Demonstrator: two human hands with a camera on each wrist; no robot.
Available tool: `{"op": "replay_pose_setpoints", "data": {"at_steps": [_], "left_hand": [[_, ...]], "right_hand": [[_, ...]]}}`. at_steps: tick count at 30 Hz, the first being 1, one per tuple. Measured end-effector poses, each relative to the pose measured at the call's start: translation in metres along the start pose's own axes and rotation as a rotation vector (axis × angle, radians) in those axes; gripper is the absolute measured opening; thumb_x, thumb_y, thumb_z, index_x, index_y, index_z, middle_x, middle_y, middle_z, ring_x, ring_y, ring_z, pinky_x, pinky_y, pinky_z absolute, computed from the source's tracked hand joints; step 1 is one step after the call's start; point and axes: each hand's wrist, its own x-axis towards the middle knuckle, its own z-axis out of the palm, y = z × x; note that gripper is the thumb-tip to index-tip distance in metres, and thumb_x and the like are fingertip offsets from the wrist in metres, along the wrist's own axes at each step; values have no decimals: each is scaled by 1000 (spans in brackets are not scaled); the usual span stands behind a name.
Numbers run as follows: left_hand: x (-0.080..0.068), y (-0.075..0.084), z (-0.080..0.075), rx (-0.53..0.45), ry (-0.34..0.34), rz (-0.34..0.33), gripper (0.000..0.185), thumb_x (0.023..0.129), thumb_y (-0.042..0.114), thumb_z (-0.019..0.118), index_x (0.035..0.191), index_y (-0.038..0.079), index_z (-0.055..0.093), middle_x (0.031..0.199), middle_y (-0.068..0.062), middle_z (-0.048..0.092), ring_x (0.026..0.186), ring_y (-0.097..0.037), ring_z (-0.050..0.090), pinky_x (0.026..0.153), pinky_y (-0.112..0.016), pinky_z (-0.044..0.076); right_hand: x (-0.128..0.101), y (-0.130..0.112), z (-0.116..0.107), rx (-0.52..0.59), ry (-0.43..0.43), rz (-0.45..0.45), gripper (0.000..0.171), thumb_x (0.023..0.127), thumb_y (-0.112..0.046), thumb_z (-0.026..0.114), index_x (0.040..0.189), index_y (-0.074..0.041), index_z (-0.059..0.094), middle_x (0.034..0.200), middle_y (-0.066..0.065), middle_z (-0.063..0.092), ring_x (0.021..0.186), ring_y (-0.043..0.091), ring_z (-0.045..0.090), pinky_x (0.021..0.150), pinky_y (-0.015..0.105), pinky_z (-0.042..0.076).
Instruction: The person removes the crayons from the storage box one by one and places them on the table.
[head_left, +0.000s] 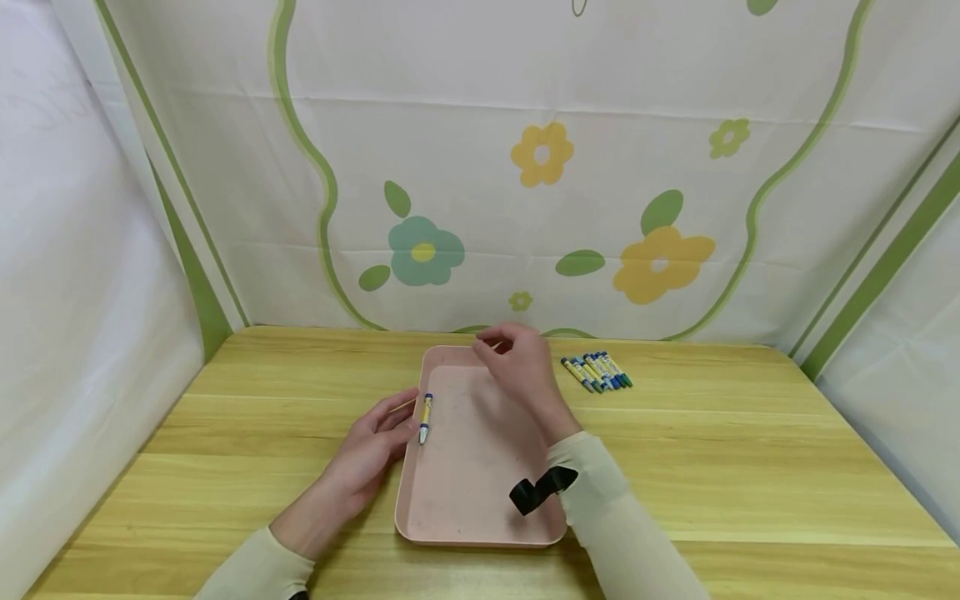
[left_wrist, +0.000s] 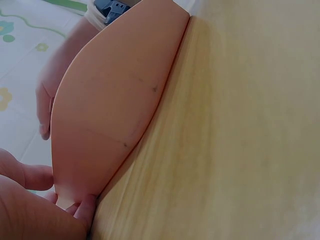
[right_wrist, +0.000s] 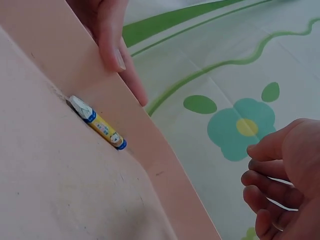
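Note:
A white-tipped crayon (head_left: 426, 419) with a yellow and blue wrapper lies along the left wall inside a pink tray (head_left: 480, 525). In the right wrist view the same crayon (right_wrist: 102, 127) rests where the tray's floor meets its wall. My left hand (head_left: 367, 454) touches the tray's left side from outside, thumb at the rim and fingers fairly straight. Over the tray's far end hovers my right hand (head_left: 521, 367), its fingers loosely bent. The right wrist view shows this hand (right_wrist: 285, 185) holding nothing. Several crayons (head_left: 596, 372) lie side by side right of the tray.
The wooden table (head_left: 750, 467) extends on both sides of the tray. A white flowered cloth (head_left: 480, 183) hangs behind its far edge, with white cloth walls at left and right. A black strap (head_left: 543, 490) sits on the right sleeve.

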Motion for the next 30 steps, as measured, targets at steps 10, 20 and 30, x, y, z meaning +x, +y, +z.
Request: {"op": "replay_pose_setpoints", "data": {"at_steps": [10, 20, 30], "left_hand": [[1, -1, -1, -2, 2, -8, 56, 108, 11, 56, 162, 12, 41, 170, -18, 39, 156, -33, 40, 118, -39, 44], [2, -1, -2, 1, 5, -17, 55, 108, 13, 57, 162, 14, 42, 169, -14, 41, 156, -31, 41, 119, -38, 45], [1, -1, -2, -1, -7, -5, 56, 108, 9, 55, 162, 12, 40, 170, -15, 40, 155, -32, 41, 117, -37, 46]], "right_hand": [[-4, -11, 5, 6, 11, -33, 20, 99, -23, 75, 116, -12, 81, 108, 4, 77, 94, 20, 67, 79, 31, 58], [-15, -31, 15, -84, 4, -32, 21, 98, -35, 75, 115, -25, 82, 102, -8, 77, 91, 12, 68, 77, 32, 57], [-16, -26, 32, -45, -76, -77, 23, 99, -26, 76, 117, -13, 81, 110, 1, 75, 96, 17, 67, 77, 29, 59]]}}
